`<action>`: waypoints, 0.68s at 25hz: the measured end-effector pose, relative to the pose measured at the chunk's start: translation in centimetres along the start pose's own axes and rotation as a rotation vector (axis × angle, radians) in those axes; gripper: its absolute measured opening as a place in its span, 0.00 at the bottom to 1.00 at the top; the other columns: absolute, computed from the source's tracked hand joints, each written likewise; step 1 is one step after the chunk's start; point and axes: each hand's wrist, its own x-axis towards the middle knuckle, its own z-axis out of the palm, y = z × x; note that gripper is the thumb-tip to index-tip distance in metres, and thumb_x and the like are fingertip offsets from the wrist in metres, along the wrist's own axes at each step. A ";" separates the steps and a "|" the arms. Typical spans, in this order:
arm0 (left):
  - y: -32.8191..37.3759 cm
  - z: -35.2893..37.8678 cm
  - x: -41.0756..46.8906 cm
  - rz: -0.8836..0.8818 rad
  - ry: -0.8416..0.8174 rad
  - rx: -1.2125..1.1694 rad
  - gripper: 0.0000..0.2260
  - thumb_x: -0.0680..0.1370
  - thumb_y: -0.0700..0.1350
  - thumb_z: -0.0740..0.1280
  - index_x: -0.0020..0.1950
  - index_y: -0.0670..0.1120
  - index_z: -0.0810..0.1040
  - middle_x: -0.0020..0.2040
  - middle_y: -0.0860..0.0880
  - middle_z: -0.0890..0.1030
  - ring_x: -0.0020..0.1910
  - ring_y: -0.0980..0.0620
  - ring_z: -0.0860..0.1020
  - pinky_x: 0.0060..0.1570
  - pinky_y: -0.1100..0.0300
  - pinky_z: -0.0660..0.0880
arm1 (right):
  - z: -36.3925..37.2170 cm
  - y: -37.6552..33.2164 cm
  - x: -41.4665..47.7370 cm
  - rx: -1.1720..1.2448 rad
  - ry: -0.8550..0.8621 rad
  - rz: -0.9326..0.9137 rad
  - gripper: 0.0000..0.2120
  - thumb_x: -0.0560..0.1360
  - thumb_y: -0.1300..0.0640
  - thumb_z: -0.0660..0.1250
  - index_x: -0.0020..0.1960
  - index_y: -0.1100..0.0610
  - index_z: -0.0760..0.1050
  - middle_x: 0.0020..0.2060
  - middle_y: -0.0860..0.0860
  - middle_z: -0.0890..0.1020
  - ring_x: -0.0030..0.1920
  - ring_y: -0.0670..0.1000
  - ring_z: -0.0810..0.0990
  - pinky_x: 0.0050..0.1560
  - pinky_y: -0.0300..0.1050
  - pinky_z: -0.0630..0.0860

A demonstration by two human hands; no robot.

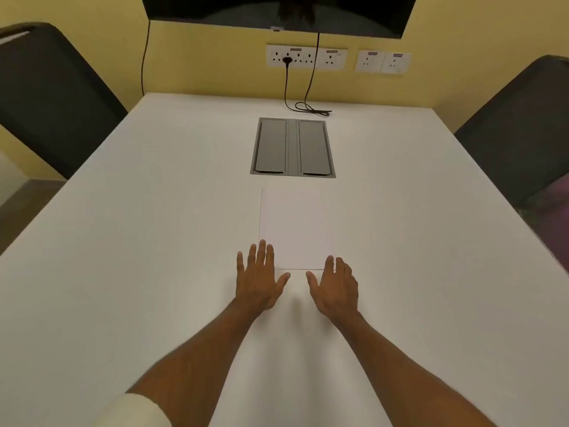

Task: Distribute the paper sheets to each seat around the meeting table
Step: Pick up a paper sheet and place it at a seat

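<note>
A grey metal cable box with two lids point(292, 147) sits sunk into the middle of a white rectangular meeting table point(154, 211). Just in front of the box, towards the person, lie white rectangular paper sheets point(295, 226). The left hand point(260, 280) is at their near left corner and the right hand point(334, 288) at their near right corner. Behind the box, a thin black cable point(308, 107) coils on the table and runs up to a white row of wall sockets point(306, 58), below a black flat wall screen point(246, 7). One dark padded chair point(46, 97) stands left of the box and a second dark padded chair point(517, 127) stands right of it.

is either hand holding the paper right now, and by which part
Nothing is held. The left hand and right hand are open with uncurled fingers at the near corners of the paper sheets, which lie flat on the table.
</note>
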 end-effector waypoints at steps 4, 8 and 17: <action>-1.3 2.6 3.3 -0.023 -0.043 -0.035 0.36 0.79 0.64 0.48 0.78 0.45 0.42 0.79 0.46 0.42 0.78 0.46 0.42 0.74 0.44 0.40 | 2.3 0.7 4.0 0.008 0.018 0.028 0.34 0.79 0.40 0.53 0.75 0.61 0.55 0.72 0.57 0.64 0.72 0.56 0.63 0.68 0.51 0.65; -1.7 5.1 4.8 -0.032 -0.079 -0.102 0.37 0.78 0.64 0.49 0.78 0.43 0.41 0.79 0.46 0.42 0.78 0.47 0.43 0.75 0.44 0.43 | 4.2 1.2 6.5 0.038 0.012 0.068 0.34 0.78 0.41 0.56 0.74 0.63 0.56 0.69 0.57 0.66 0.69 0.57 0.65 0.65 0.51 0.68; -1.7 7.7 4.9 -0.042 -0.057 -0.119 0.36 0.79 0.63 0.48 0.77 0.42 0.39 0.79 0.46 0.39 0.78 0.48 0.40 0.74 0.42 0.39 | 5.1 1.6 8.2 0.035 0.063 0.156 0.31 0.76 0.40 0.60 0.68 0.62 0.65 0.63 0.57 0.70 0.64 0.58 0.68 0.60 0.52 0.68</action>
